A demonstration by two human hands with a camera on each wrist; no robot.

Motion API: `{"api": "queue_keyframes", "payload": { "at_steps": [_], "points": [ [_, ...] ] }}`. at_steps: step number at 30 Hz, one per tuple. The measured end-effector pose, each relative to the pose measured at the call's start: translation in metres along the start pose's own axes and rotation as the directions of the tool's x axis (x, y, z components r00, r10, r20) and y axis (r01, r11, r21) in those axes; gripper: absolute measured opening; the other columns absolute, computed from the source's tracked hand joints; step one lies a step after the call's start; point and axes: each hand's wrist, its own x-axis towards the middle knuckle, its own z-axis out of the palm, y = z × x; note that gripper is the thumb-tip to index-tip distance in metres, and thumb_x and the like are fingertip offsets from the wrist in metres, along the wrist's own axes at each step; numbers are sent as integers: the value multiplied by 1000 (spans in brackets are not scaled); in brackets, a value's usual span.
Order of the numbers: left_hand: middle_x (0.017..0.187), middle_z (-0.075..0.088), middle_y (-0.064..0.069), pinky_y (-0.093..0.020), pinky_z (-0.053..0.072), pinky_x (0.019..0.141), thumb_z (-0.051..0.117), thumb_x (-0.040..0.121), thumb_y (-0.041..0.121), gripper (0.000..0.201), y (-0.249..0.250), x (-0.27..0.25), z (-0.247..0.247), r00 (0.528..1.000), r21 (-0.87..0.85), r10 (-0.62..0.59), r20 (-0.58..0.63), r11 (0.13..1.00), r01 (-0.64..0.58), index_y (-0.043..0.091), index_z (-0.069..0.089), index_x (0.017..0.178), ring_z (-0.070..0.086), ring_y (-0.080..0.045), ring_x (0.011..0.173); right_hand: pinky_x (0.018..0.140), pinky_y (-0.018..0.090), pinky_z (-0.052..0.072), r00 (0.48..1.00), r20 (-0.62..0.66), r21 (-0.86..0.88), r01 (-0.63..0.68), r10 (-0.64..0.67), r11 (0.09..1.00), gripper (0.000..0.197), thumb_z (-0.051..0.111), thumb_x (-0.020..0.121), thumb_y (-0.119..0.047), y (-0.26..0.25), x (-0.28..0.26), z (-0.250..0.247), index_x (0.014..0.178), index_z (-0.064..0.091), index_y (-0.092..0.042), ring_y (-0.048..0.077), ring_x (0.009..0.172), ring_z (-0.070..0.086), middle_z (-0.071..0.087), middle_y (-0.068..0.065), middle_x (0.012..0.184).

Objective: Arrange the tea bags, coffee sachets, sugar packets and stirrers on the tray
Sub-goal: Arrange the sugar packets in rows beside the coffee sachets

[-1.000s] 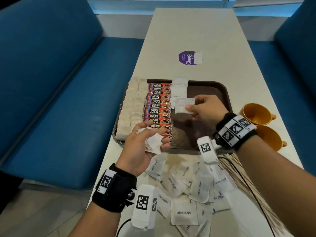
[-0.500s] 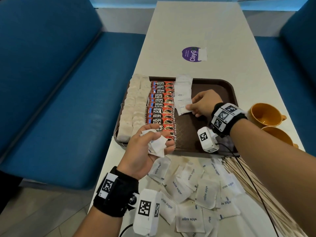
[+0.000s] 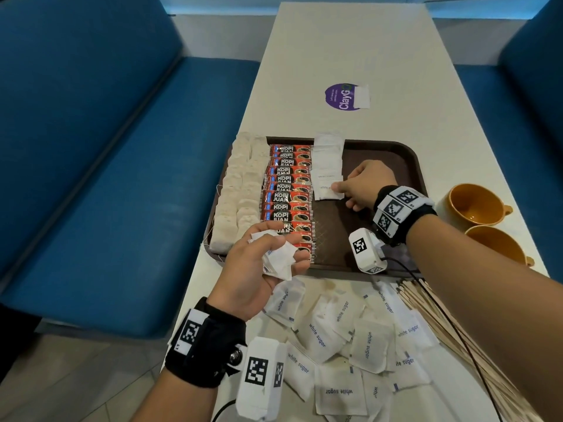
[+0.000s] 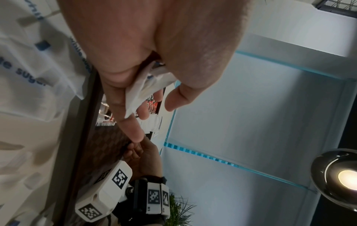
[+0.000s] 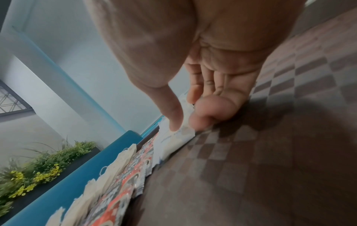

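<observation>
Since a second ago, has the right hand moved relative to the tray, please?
Yes. The right hand has come down from above the tray, lowering its sugar packet onto the near end of the packet column.

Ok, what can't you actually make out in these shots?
- How many sugar packets the left hand holds: head view, curled fingers cover the bunch; left wrist view shows only edges.
- How many stirrers: head view, right forearm and frame edge cut them off.
- Near cup: head view, forearm hides part.
- Print on the packet under the right hand: right wrist view, blurred.
</observation>
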Motion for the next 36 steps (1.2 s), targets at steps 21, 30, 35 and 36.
{"api": "queue_keyframes", "payload": {
  "at_steps": [21, 30, 35, 36],
  "points": [
    [130, 62, -28, -50, 62, 77, 45, 75, -18, 62, -1, -7, 2, 985, -1, 74, 156, 997, -75, 5, 62, 130, 66, -48, 115, 58, 30, 55, 927, 51, 99, 366, -372, 925, 10, 79, 85, -20, 2, -84, -17, 79, 71, -18, 13, 63, 66, 73, 0, 73],
    [133, 63, -26, -42, 62, 73, 50, 94, -15, 43, -4, -25, 16, 974, 161, 88, 211, 979, -123, 0, 56, 134, 69, -43, 110, 74, 31, 61, 874, 162, 279, 405, -458, 871, 31, 88, 79, -24, 19, -153, -20, 106, 71, -21, 23, 82, 71, 74, 9, 93],
    [124, 68, -25, -42, 64, 69, 63, 91, -5, 27, -2, -34, 24, 980, 161, 95, 178, 979, -124, 2, 66, 117, 72, -41, 100, 58, 29, 55, 875, 276, 359, 290, -398, 887, 23, 85, 81, -11, 28, -165, -25, 101, 74, -6, 18, 66, 66, 74, 19, 87],
    [120, 69, -26, -41, 64, 67, 66, 88, 0, 21, -2, -35, 25, 982, 156, 93, 166, 981, -119, 4, 68, 108, 72, -40, 96, 59, 30, 55, 874, 289, 373, 274, -391, 887, 22, 85, 81, -9, 30, -166, -26, 100, 74, -4, 21, 66, 66, 74, 21, 85]
  ]
}}
